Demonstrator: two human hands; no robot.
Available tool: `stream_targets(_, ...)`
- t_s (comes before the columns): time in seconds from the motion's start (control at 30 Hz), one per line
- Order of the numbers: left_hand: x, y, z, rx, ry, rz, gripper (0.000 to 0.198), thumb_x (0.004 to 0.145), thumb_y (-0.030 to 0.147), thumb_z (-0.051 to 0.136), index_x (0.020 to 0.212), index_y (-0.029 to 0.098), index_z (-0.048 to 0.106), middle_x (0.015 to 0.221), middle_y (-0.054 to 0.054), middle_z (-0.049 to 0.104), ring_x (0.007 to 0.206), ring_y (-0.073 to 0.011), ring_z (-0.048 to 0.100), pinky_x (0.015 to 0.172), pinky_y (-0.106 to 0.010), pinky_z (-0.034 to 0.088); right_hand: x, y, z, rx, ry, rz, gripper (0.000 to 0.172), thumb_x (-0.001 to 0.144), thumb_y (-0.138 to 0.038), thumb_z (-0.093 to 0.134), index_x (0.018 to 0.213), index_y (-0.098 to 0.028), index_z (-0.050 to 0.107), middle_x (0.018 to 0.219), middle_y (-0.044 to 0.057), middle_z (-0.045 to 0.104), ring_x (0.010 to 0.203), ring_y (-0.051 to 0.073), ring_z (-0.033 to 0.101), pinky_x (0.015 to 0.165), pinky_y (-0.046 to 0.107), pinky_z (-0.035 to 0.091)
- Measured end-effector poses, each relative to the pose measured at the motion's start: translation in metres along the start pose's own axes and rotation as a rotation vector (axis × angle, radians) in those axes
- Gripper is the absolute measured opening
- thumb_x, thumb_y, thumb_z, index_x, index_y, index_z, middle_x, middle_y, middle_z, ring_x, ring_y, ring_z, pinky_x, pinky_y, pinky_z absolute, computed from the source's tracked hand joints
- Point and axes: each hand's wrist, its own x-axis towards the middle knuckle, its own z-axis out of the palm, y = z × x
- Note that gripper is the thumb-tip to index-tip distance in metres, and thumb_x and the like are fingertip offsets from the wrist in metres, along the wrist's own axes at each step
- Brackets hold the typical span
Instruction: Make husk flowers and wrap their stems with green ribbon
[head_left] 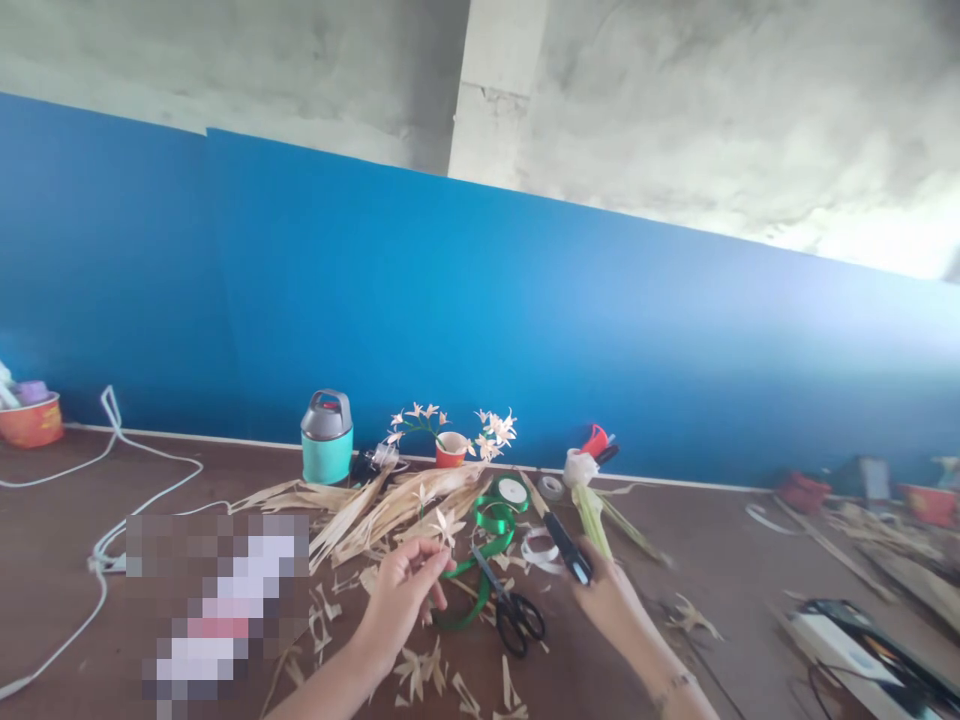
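Note:
My left hand (409, 590) pinches a small cream flower (445, 524) made of corn husk, its petals upright above the fingertips. My right hand (606, 590) is closed round a long, slim black tool (561, 540) that points up and left; its exact kind is not clear. Between the hands, black-handled scissors (517, 615) lie open on the table. Green ribbon (487, 550) curls beside them from its spool (512, 492). Loose husk flowers (421, 668) and scraps lie near my left wrist.
Dried husks (420, 505) are heaped behind the hands. A red cup (451, 450) holds a stem of husk flowers (429, 411). A teal jar (327, 450) stands along the blue partition (375, 300). White cable (135, 520) trails at left; a white-and-black box (847, 645) lies at right.

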Motion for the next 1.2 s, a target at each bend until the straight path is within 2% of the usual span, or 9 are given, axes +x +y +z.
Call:
stream_targets(0.17, -0.002, 0.005, 0.019, 0.249, -0.149, 0.147, 0.025, 0.086, 0.041, 0.043, 0.077, 0.019, 0.05, 0.089, -0.005, 0.067, 0.065, -0.0132, 0.056, 0.058, -0.023, 0.043, -0.003, 0.013, 0.008, 0.236, 0.007, 0.094, 0.033, 0.059, -0.032, 0.048, 0.085, -0.015, 0.059, 0.075, 0.011, 0.069, 0.066, 0.026, 0.062, 0.061, 0.032, 0.046)
stream_targets(0.3, 0.015, 0.007, 0.053, 0.687, -0.384, 0.372, 0.013, 0.085, 0.024, 0.044, 0.078, 0.019, 0.053, 0.1, -0.007, 0.063, 0.094, -0.019, 0.056, 0.086, -0.03, 0.04, -0.001, 0.012, 0.013, 0.459, 0.041, 0.143, 0.027, 0.058, -0.035, 0.052, 0.076, -0.016, 0.059, 0.066, 0.007, 0.067, 0.06, 0.022, 0.061, 0.057, 0.029, 0.046)
stream_targets(0.37, 0.028, 0.003, 0.073, 0.844, -0.49, 0.396, 0.009, 0.082, 0.021, 0.047, 0.08, 0.018, 0.055, 0.094, -0.009, 0.064, 0.094, -0.0217, 0.056, 0.086, -0.032, 0.04, -0.001, 0.01, 0.009, 0.52, 0.062, 0.143, 0.024, 0.058, -0.036, 0.054, 0.071, -0.017, 0.059, 0.062, 0.005, 0.066, 0.056, 0.02, 0.059, 0.055, 0.028, 0.045)
stream_targets(0.53, 0.044, -0.012, 0.105, 0.881, -0.581, 0.391, 0.008, 0.08, 0.018, 0.048, 0.077, 0.018, 0.056, 0.081, -0.008, 0.065, 0.087, -0.0256, 0.058, 0.082, -0.038, 0.042, -0.001, 0.001, -0.026, 0.465, 0.312, 0.227, 0.023, 0.063, -0.038, 0.057, 0.07, -0.016, 0.058, 0.053, 0.002, 0.059, 0.05, 0.017, 0.053, 0.051, 0.027, 0.043)
stream_targets(0.7, 0.042, -0.014, 0.117, 0.783, -0.57, 0.377, 0.003, 0.075, 0.016, 0.055, 0.073, 0.018, 0.057, 0.087, -0.008, 0.066, 0.092, -0.0262, 0.058, 0.091, -0.041, 0.036, 0.005, -0.033, -0.082, 0.447, 0.57, 0.223, 0.022, 0.064, -0.032, 0.059, 0.078, -0.016, 0.058, 0.061, 0.001, 0.059, 0.05, 0.014, 0.051, 0.047, 0.024, 0.041)
stream_targets(0.83, 0.043, 0.002, 0.105, 0.603, -0.432, 0.315, 0.008, 0.079, 0.021, 0.051, 0.078, 0.018, 0.059, 0.104, -0.008, 0.066, 0.097, -0.022, 0.058, 0.084, -0.031, 0.042, 0.013, -0.074, -0.116, 0.483, 0.619, 0.139, 0.016, 0.065, -0.03, 0.059, 0.074, -0.016, 0.058, 0.059, 0.0, 0.057, 0.045, 0.011, 0.046, 0.044, 0.023, 0.04)
stream_targets(0.93, 0.039, 0.017, 0.077, 0.499, -0.28, 0.241, 0.021, 0.084, 0.031, 0.045, 0.084, 0.016, 0.06, 0.091, -0.008, 0.067, 0.084, -0.0197, 0.061, 0.074, -0.029, 0.044, 0.013, -0.097, -0.109, 0.597, 0.545, 0.072, 0.016, 0.065, -0.03, 0.06, 0.071, -0.016, 0.058, 0.055, -0.001, 0.055, 0.049, 0.013, 0.051, 0.046, 0.023, 0.042)
stream_targets(1.07, 0.021, 0.028, 0.028, 0.14, -0.033, -0.005, 0.028, 0.071, 0.043, 0.062, 0.069, 0.015, 0.064, 0.063, -0.001, 0.062, 0.064, -0.0163, 0.056, 0.064, -0.027, 0.041, -0.001, -0.11, -0.045, 0.785, 0.168, 0.045, 0.026, 0.068, -0.04, 0.063, 0.075, -0.015, 0.061, 0.049, -0.002, 0.054, 0.041, 0.013, 0.049, 0.039, 0.024, 0.04)
stream_targets(1.2, 0.006, 0.016, -0.008, -0.009, 0.129, -0.038, 0.031, 0.06, 0.044, 0.07, 0.072, 0.016, 0.067, 0.061, 0.0, 0.062, 0.056, -0.0151, 0.054, 0.057, -0.025, 0.038, -0.024, -0.113, 0.03, 0.885, 0.235, -0.005, 0.043, 0.062, -0.045, 0.07, 0.091, -0.015, 0.061, 0.079, 0.009, 0.067, 0.067, 0.023, 0.064, 0.055, 0.03, 0.053)
